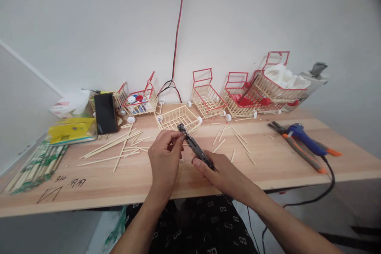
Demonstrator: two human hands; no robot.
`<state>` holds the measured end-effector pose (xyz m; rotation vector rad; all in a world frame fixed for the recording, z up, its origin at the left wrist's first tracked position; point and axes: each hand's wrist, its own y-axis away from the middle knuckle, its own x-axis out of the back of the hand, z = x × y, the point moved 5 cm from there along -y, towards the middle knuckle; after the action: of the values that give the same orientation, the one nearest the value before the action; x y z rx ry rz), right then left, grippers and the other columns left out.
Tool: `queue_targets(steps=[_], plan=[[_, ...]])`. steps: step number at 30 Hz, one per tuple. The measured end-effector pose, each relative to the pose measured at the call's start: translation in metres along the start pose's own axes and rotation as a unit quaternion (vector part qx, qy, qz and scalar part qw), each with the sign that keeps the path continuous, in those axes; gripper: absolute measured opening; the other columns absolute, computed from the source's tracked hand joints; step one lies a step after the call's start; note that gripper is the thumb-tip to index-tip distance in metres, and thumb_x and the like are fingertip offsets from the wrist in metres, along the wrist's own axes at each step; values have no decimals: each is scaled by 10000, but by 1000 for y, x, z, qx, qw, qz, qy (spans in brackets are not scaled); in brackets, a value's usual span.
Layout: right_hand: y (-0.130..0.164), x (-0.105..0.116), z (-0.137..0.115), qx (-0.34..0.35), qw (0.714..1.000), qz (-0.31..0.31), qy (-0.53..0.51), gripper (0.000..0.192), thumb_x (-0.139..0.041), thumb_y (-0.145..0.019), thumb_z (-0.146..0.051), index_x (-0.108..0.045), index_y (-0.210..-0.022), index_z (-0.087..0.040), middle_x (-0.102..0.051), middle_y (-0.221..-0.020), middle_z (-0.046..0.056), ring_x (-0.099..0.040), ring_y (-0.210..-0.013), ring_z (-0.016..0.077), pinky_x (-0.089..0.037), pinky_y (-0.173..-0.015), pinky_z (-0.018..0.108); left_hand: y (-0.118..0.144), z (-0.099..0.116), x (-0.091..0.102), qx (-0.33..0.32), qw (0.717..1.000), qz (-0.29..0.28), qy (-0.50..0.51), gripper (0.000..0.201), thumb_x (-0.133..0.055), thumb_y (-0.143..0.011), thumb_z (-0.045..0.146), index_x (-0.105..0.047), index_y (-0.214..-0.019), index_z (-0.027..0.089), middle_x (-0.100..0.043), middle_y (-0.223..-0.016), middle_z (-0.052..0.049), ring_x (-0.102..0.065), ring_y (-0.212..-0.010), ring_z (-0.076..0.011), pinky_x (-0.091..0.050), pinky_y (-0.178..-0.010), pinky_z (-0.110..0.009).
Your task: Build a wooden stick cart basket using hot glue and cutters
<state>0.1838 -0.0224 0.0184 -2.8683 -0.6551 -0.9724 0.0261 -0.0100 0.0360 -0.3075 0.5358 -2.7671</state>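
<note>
My right hand point(211, 166) is wrapped round the dark handles of multi-tool pliers point(196, 149), whose head points away and to the left. Close by the jaws, the fingertips of my left hand point(165, 151) are pinched together; whatever sits between them is too small to make out. Just behind the pliers' head lies a small cart basket point(175, 117) built of pale wooden sticks, with white wheels at its corners. Loose thin sticks point(126, 145) are scattered to the left of my hands, and short cut pieces point(238, 137) lie to the right.
Red-trimmed stick carts point(208, 99) stand along the wall, some filled. On the left are a phone point(105, 113), a yellow packet point(73, 129) and bundled sticks point(41, 164). Orange-handled pliers point(306, 152) and a blue corded glue gun point(306, 137) lie right, its cable hanging over the edge.
</note>
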Motion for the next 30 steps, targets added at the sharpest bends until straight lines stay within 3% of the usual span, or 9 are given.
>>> queue_targets(steps=[7, 13, 20, 26, 30], plan=[[0, 1, -1, -3, 1000, -4, -30, 481, -451, -952, -589, -672, -1033, -169, -724, -958, 121, -655, -958, 289, -468, -867, 400, 0, 1, -1, 20, 1000, -4, 14, 94, -652, -864, 225, -687, -787, 185, -593, -728, 19, -556, -529, -82, -462, -494, -209], [0, 0, -2, 4, 999, 7, -33, 506, -449, -944, -613, -682, -1084, -186, -731, -1045, 122, -660, -979, 293, -470, -858, 398, 1, 0, -2, 40, 999, -7, 21, 95, -647, -864, 237, -683, -795, 182, -593, -656, 28, -549, -512, -87, -453, -499, -208], [-1, 0, 1, -7, 1000, 13, -1, 505, -437, -939, -602, -662, -938, -150, -706, -842, 102, -625, -777, 238, -441, -689, 345, 1, -4, -4, 56, 998, -8, 40, 84, -645, -851, 242, -687, -818, 178, -623, -628, 20, -584, -527, -106, -476, -509, -213], [0, -1, 4, -2, 1000, 17, -12, 478, -447, -935, -593, -640, -893, -158, -693, -835, 97, -621, -787, 241, -436, -736, 358, 1, -2, -5, 64, 997, -3, 38, 82, -646, -848, 223, -688, -801, 172, -626, -612, 26, -571, -511, -96, -473, -506, -204], [0, 0, 7, 5, 1000, 25, 5, 497, -430, -931, -624, -608, -836, -169, -653, -756, 67, -585, -714, 213, -386, -665, 327, 4, -2, -5, 59, 997, -7, 38, 82, -645, -861, 225, -690, -817, 172, -646, -639, 22, -587, -533, -97, -485, -531, -208]])
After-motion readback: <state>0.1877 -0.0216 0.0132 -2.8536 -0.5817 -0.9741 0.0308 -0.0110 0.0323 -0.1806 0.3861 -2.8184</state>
